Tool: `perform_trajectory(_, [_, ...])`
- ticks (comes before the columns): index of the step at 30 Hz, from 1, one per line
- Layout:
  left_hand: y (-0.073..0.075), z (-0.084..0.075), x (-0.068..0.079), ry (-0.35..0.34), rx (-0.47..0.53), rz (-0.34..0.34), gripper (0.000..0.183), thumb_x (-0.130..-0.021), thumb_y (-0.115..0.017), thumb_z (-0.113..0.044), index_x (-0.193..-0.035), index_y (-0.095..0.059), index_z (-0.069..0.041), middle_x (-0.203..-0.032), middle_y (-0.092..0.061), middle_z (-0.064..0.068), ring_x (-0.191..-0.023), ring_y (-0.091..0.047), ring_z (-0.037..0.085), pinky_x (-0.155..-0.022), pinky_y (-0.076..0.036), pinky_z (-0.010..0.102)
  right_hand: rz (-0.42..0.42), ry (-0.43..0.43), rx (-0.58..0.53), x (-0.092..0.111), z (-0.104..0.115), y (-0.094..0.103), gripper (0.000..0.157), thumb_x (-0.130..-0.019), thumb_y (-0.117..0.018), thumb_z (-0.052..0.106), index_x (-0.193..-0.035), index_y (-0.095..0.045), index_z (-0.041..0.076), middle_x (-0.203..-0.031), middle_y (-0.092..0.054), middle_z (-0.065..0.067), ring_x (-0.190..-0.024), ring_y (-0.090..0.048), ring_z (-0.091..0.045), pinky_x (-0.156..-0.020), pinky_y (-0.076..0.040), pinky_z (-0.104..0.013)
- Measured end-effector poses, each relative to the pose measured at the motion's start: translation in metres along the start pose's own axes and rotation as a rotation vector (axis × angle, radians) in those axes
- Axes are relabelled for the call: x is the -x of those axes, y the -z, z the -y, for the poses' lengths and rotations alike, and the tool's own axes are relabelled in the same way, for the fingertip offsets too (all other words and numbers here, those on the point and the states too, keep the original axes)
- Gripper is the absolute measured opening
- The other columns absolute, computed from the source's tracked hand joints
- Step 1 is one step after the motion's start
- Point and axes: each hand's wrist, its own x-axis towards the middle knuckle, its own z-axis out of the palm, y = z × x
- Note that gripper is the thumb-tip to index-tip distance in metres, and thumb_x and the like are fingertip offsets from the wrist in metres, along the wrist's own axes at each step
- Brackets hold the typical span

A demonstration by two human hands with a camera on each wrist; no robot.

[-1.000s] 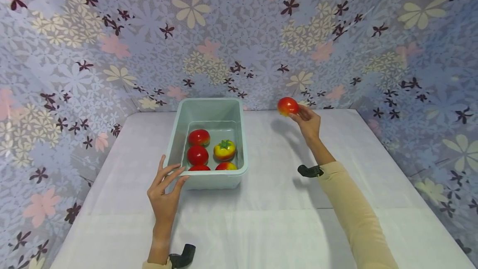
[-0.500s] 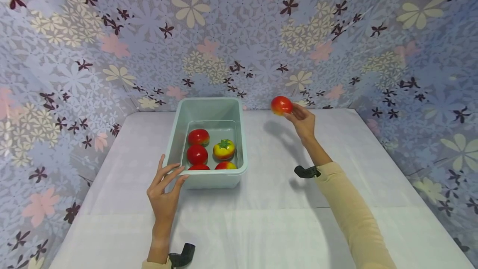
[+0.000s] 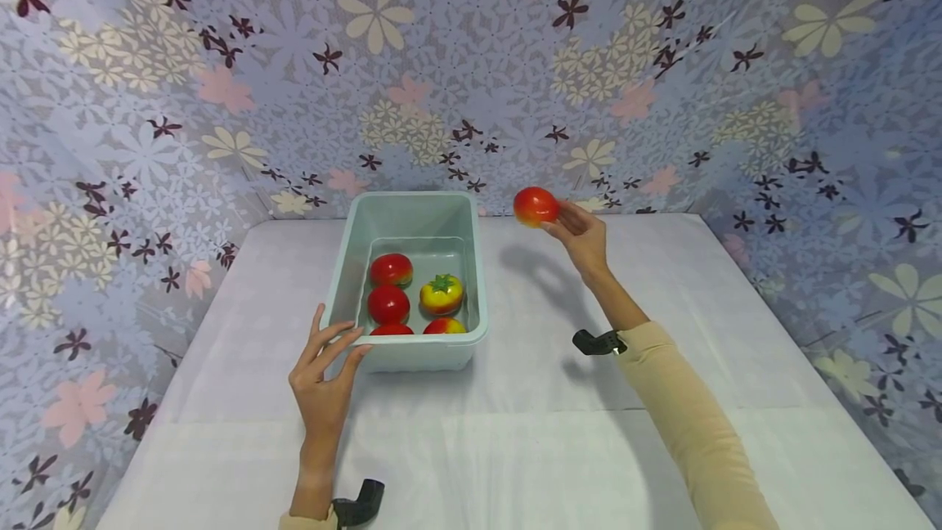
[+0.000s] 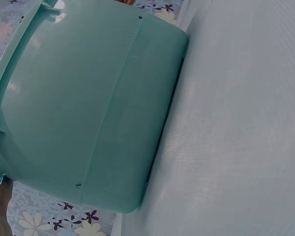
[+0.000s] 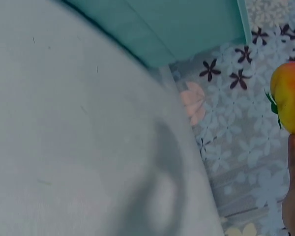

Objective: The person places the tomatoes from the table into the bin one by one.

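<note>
My right hand [image 3: 586,244] grips a red tomato [image 3: 536,207] in the air to the right of a pale green plastic bin [image 3: 412,357]. The right wrist view shows the yellow-orange side of that tomato [image 5: 289,98], with green leaves at its stem end. At the bin's near left corner my left hand [image 3: 324,391] holds the rim between thumb and fingers. Inside the bin lie several tomatoes, among them a red one [image 3: 392,270], another red one [image 3: 388,304] and a yellow-red one [image 3: 441,295] with a green top. The near wall partly hides the front ones.
The bin stands on a white cloth-covered table [image 3: 545,432]. A flowered curtain [image 3: 471,64] rises behind the table and along both sides. Black wrist cameras stick out from the left wrist [image 3: 361,504] and the right wrist [image 3: 598,342].
My right hand has moved left toward the bin, carrying the tomato, which is slightly higher in view. The left hand and the bin have stayed in place.
</note>
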Motion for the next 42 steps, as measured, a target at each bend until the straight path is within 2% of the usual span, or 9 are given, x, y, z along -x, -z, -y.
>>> perform_trajectory(5, [0.000,0.000,0.000,0.001,-0.005,0.003,0.029,-0.062,-0.078,0.020,-0.090,-0.072,0.014,-0.090,-0.066,0.032,-0.120,-0.048,0.059,-0.115,-0.035,0.048,0.041,0.044,-0.055,0.002,0.005,-0.009,0.049,-0.079,-0.079,0.000,-0.125,-0.062,-0.004,-0.126,-0.066,-0.014,-0.112,-0.065,-0.011,-0.091,-0.055,-0.019])
perform_trajectory(8, [0.000,0.000,0.000,0.000,-0.009,0.004,0.029,-0.062,-0.078,0.020,-0.089,-0.072,0.014,-0.090,-0.066,0.032,-0.119,-0.048,0.060,-0.115,-0.035,0.049,0.065,0.050,-0.072,0.003,0.008,-0.014,0.050,-0.078,-0.079,-0.001,-0.125,-0.061,-0.006,-0.127,-0.065,-0.017,-0.111,-0.065,-0.011,-0.090,-0.055,-0.020])
perform_trajectory(13, [0.000,0.000,0.000,0.007,-0.015,0.006,0.030,-0.061,-0.077,0.021,-0.089,-0.072,0.014,-0.090,-0.066,0.033,-0.122,-0.048,0.057,-0.115,-0.035,0.047,0.107,0.057,-0.042,0.005,0.013,-0.023,0.053,-0.080,-0.078,0.000,-0.128,-0.058,-0.007,-0.132,-0.060,-0.023,-0.117,-0.064,-0.016,-0.093,-0.054,-0.022])
perform_trajectory(16, [0.000,0.000,0.001,0.012,-0.023,0.007,0.030,-0.061,-0.077,0.021,-0.089,-0.072,0.014,-0.091,-0.066,0.032,-0.124,-0.048,0.055,-0.115,-0.036,0.046,0.130,0.060,-0.015,0.006,0.014,-0.028,0.053,-0.081,-0.076,0.001,-0.130,-0.057,-0.005,-0.134,-0.058,-0.024,-0.121,-0.061,-0.021,-0.096,-0.053,-0.023])
perform_trajectory(22, [0.001,0.001,0.001,0.009,-0.025,0.007,0.031,-0.060,-0.077,0.022,-0.089,-0.071,0.014,-0.091,-0.066,0.032,-0.122,-0.048,0.057,-0.115,-0.037,0.045,0.174,0.052,0.000,0.010,0.018,-0.041,0.053,-0.083,-0.075,0.002,-0.132,-0.057,-0.003,-0.136,-0.057,-0.022,-0.126,-0.057,-0.028,-0.098,-0.052,-0.025])
perform_trajectory(30, [0.001,0.000,0.001,0.014,-0.013,0.013,0.031,-0.061,-0.077,0.021,-0.090,-0.072,0.013,-0.092,-0.066,0.032,-0.130,-0.049,0.046,-0.114,-0.038,0.046,0.233,0.074,-0.045,0.025,0.047,-0.064,0.050,-0.082,-0.072,-0.007,-0.129,-0.056,-0.010,-0.133,-0.057,-0.027,-0.124,-0.059,-0.029,-0.100,-0.050,-0.035])
perform_trajectory(38, [0.001,0.001,0.000,-0.002,-0.004,0.010,0.030,-0.062,-0.078,0.020,-0.090,-0.072,0.013,-0.091,-0.066,0.032,-0.120,-0.047,0.060,-0.115,-0.035,0.048,0.286,0.075,-0.014,0.031,0.055,-0.081,0.050,-0.084,-0.071,-0.005,-0.131,-0.054,-0.010,-0.135,-0.056,-0.028,-0.125,-0.057,-0.034,-0.101,-0.049,-0.039])
perform_trajectory(42, [0.001,0.000,0.000,0.006,-0.011,0.015,0.031,-0.061,-0.077,0.021,-0.090,-0.072,0.013,-0.092,-0.066,0.032,-0.124,-0.048,0.056,-0.115,-0.035,0.047,0.316,0.083,-0.026,0.033,0.055,-0.087,0.051,-0.083,-0.070,-0.008,-0.131,-0.053,-0.012,-0.134,-0.055,-0.029,-0.126,-0.056,-0.035,-0.103,-0.046,-0.046])
